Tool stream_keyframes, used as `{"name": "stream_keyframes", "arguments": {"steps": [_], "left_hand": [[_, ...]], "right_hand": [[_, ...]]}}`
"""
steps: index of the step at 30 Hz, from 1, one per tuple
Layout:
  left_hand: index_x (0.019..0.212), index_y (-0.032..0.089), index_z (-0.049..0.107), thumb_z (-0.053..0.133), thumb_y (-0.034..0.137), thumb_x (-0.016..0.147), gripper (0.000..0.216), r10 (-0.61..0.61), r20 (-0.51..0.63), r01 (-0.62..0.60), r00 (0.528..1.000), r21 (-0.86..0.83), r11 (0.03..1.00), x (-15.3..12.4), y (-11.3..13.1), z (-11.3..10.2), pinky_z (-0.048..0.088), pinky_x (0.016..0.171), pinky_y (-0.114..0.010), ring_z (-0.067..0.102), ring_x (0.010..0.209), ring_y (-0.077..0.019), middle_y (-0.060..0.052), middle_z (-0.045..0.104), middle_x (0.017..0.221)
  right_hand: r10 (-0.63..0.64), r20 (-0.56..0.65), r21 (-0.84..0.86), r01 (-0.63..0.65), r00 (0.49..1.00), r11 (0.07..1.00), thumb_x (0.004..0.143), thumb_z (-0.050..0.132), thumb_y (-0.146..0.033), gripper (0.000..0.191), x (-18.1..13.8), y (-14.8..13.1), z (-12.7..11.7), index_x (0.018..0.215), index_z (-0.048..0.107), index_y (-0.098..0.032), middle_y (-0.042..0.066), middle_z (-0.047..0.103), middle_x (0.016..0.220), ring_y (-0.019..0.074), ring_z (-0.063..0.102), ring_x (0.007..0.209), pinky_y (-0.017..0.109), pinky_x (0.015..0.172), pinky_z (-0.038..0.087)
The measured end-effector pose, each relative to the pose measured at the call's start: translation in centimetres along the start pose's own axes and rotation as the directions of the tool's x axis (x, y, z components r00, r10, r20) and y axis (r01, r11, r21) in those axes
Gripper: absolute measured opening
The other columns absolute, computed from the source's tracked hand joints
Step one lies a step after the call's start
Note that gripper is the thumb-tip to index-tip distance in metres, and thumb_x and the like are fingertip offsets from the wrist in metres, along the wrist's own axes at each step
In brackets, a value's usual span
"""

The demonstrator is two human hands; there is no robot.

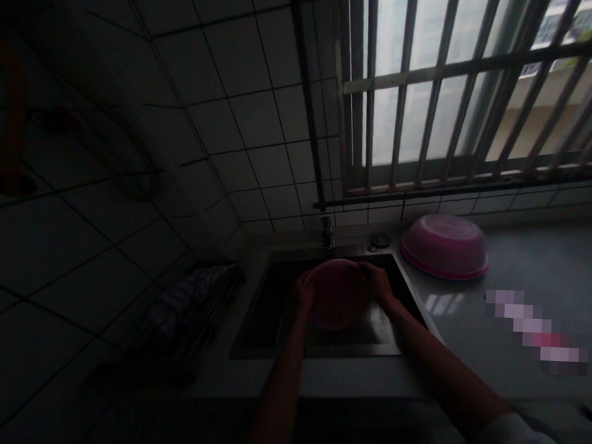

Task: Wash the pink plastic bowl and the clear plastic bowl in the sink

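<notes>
A pink basin (339, 296) is held over the sink (320, 349), just in front of the faucet (327, 233). My left hand (303, 293) grips its left rim. On the opposite side my right hand (376, 282) is closed on the rim near the top right. The light is dim, so the fingers and the basin's inside show poorly. Whether the basin touches the sink floor, I cannot tell.
An upturned pink basin (444, 248) rests on the counter (448, 320) right of the sink. A striped cloth (189, 302) lies over a rack on the left. Behind stand a tiled wall and a barred window (429, 90). A blurred-out patch covers part of the right counter.
</notes>
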State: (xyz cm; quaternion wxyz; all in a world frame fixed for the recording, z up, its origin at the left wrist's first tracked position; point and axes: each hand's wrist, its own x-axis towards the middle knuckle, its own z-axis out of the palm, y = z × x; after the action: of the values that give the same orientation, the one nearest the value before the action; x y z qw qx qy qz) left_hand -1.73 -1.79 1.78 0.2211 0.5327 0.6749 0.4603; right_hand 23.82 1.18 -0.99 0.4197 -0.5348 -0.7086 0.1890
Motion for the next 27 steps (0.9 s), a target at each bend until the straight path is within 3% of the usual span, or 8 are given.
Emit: {"name": "stream_keyframes", "arguments": {"steps": [4, 11, 14, 20, 24, 27], "left_hand": [[0.114, 0.017, 0.079, 0.055, 0.002, 0.084, 0.041, 0.016, -0.016, -0.016, 1.0, 0.005, 1.0, 0.1, 0.0, 0.0, 0.058, 0.097, -0.033, 0.076, 0.11, -0.0221, -0.009, 0.082, 0.117], [0.114, 0.025, 0.079, 0.056, 0.004, 0.085, 0.042, 0.135, 0.186, -0.156, 0.973, 0.104, 0.982, -0.6, -0.4, -0.1, 0.057, 0.101, -0.031, 0.075, 0.113, -0.0197, -0.003, 0.081, 0.121], [0.116, 0.024, 0.079, 0.056, 0.004, 0.085, 0.043, 0.121, 0.118, -0.131, 0.986, 0.079, 0.988, -0.5, -0.3, 0.0, 0.057, 0.101, -0.032, 0.075, 0.115, -0.0207, -0.004, 0.081, 0.122], [0.114, 0.018, 0.079, 0.059, 0.006, 0.088, 0.035, 0.02, -0.084, -0.02, 0.996, 0.002, 1.0, -0.1, 0.4, -0.3, 0.059, 0.099, -0.037, 0.076, 0.11, -0.0248, -0.009, 0.082, 0.116], [0.131, 0.021, 0.073, 0.063, 0.002, 0.085, 0.05, 0.064, -0.033, -0.061, 0.997, 0.098, 0.993, -0.5, 0.7, -0.3, 0.055, 0.108, -0.035, 0.072, 0.124, -0.024, -0.009, 0.077, 0.132], [0.143, 0.023, 0.066, 0.069, 0.003, 0.083, 0.064, 0.109, 0.059, -0.118, 0.992, 0.171, 0.978, -0.8, 0.7, 0.3, 0.048, 0.116, -0.033, 0.065, 0.135, -0.0224, -0.008, 0.069, 0.146]], "right_hand": [[0.042, -0.053, 0.0, -0.042, 0.998, 0.999, 0.096, 0.063, -0.027, 0.033, -0.1, 0.7, -0.2, 0.127, 0.076, -0.025, 0.008, 0.082, 0.115, 0.0276, 0.079, 0.101, 0.035, 0.089, 0.06], [-0.116, 0.037, -0.022, 0.117, 0.993, 0.993, 0.095, 0.053, -0.012, 0.045, -0.7, -2.0, 1.2, 0.133, 0.072, -0.026, 0.006, 0.076, 0.134, 0.0231, 0.074, 0.118, 0.035, 0.104, 0.056], [-0.094, 0.029, -0.008, 0.094, 0.995, 0.996, 0.095, 0.057, -0.016, 0.042, -0.4, -1.7, 0.9, 0.131, 0.074, -0.028, 0.004, 0.078, 0.129, 0.024, 0.075, 0.115, 0.035, 0.102, 0.057], [0.083, -0.086, 0.023, -0.081, 0.993, 0.996, 0.094, 0.065, -0.028, 0.033, 0.4, 1.1, -0.3, 0.125, 0.076, -0.023, 0.009, 0.083, 0.109, 0.0281, 0.079, 0.099, 0.036, 0.087, 0.06], [0.044, -0.062, 0.003, -0.044, 0.997, 0.999, 0.096, 0.062, -0.024, 0.035, 0.1, 0.2, -0.2, 0.129, 0.075, -0.023, 0.009, 0.082, 0.114, 0.0279, 0.079, 0.103, 0.035, 0.089, 0.06], [-0.079, 0.07, -0.018, 0.081, 0.994, 0.997, 0.093, 0.058, -0.014, 0.041, -0.4, -1.9, 0.6, 0.129, 0.075, -0.026, 0.006, 0.079, 0.125, 0.0251, 0.076, 0.113, 0.034, 0.099, 0.058]]}}
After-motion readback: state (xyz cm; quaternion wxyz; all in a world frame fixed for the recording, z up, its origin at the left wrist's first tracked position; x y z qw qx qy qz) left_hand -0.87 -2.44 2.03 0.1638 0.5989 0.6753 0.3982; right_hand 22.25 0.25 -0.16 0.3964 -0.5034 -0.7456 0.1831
